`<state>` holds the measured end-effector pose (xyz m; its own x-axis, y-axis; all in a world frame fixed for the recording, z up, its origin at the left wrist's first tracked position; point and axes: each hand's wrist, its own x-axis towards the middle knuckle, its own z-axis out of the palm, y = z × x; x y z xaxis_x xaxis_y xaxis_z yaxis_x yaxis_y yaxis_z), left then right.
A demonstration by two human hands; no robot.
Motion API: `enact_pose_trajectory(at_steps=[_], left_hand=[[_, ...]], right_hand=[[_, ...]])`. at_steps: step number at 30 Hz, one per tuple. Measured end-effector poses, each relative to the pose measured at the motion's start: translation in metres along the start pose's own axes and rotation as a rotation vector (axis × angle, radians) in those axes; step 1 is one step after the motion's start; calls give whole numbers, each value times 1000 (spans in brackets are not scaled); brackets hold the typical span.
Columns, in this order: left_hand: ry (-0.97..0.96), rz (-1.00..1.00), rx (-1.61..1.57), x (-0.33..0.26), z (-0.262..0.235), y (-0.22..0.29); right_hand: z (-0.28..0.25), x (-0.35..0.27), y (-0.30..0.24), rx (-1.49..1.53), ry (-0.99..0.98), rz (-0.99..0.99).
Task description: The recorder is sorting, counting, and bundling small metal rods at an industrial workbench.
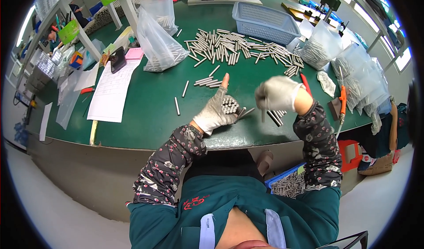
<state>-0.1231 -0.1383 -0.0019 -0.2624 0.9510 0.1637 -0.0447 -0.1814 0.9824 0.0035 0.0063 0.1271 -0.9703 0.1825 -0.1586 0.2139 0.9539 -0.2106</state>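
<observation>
My left hand [214, 112], in a grey-white glove, is wrapped round a bundle of metal pins [229, 104] whose round ends face up. A couple of loose pins [245, 114] lean out beside that bundle. To the right, my gloved right hand [279, 93] is smeared by motion, its fingers closed over a single metal pin [263, 115] pointing down. Several pins [276, 117] lie on the green table just below it. Beyond my left hand are a small row of pins [207, 81] and two single pins [177, 106] farther left.
A large pile of pins [225, 45] spreads across the table's middle, before a blue plastic basket [265, 22]. Bags of pins [161, 50] stand left and right [320, 45]. Paper [112, 92] with a phone [118, 60] lies left; an orange air gun [342, 99] lies right.
</observation>
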Motion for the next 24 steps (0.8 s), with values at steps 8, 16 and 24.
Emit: enact_pose_trajectory(at_steps=[8,16,24], left_hand=[[9,-13,23,0,3,3],[8,-3,60,3,1,-2],[10,-1,27,0,0,-1]], right_hand=[[59,-5,13,-123,181,-113],[75,11,22,-163,32,-124],[69,-2,11,-641,93,-339]])
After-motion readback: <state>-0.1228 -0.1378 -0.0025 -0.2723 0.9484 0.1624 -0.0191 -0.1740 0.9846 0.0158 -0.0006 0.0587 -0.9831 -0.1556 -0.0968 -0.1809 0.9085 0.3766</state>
